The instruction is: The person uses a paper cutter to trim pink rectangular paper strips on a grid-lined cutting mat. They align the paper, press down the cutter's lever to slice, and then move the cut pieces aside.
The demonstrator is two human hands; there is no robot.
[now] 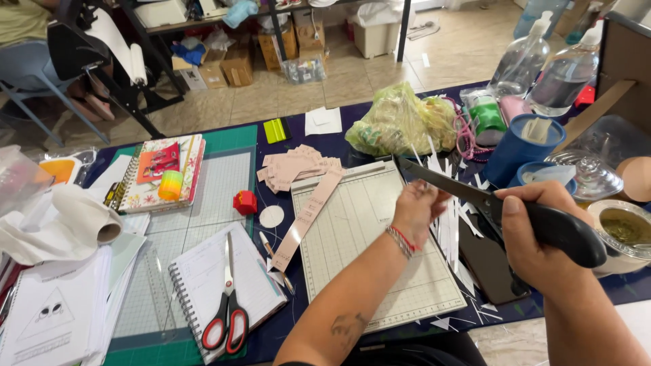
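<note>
I'm gripping the black-handled scissors [515, 210] tight in my right hand [536, 230] — blades parted, pointing left. My left hand [417, 207] is pinching white paper strips [451, 224] just near the blades, over the scoring board [366, 230].

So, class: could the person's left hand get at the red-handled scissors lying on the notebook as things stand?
Probably yes. The red-handled scissors lie uncovered on the notebook, nothing lying between, though the left hand is pinching paper strips.
</note>
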